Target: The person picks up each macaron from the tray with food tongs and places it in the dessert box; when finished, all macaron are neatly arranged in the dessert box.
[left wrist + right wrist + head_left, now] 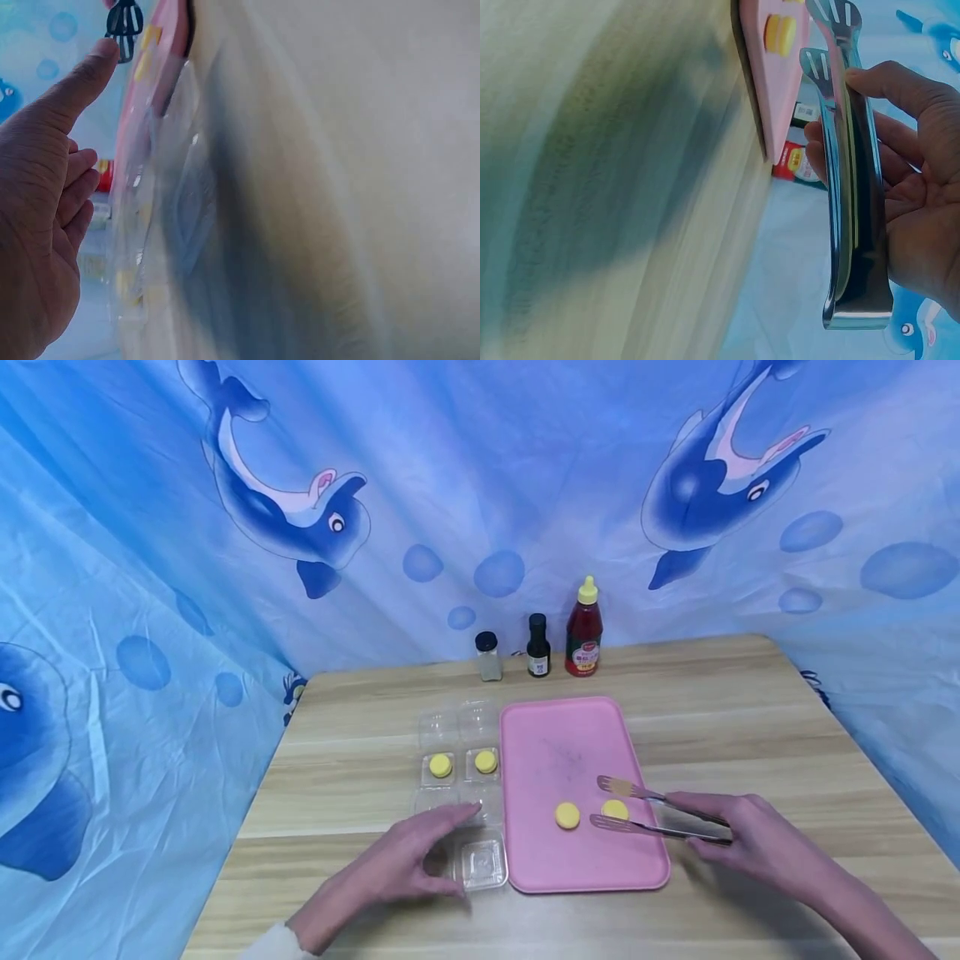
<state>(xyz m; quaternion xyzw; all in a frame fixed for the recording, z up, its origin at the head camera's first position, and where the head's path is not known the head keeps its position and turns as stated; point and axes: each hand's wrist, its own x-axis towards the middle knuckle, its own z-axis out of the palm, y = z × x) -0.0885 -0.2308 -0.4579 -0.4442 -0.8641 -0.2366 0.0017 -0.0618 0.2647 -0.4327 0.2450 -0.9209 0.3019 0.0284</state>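
Observation:
My right hand (pixel 765 839) holds metal tongs (pixel 862 225) with slotted tips, thumb on one arm and fingers around the other. The tongs' tips are spread above the pink tray (pixel 555 743). Between and just under them lies a yellow macaron (pixel 615 810); a second macaron (pixel 567 816) sits to its left on the tray. My left hand (pixel 397 864), thumb and fingers spread apart, is by a clear plastic box (pixel 482 862) left of the tray; whether it touches the plastic I cannot tell. Farther back, two compartments each contain a macaron (pixel 440 766).
Along the back edge of the wooden table (pixel 720 718) stand a shaker jar (pixel 490 662), a small dark bottle (pixel 537 647) and a red sauce bottle (pixel 584 635). Behind them hangs a blue dolphin-print curtain (pixel 450 460).

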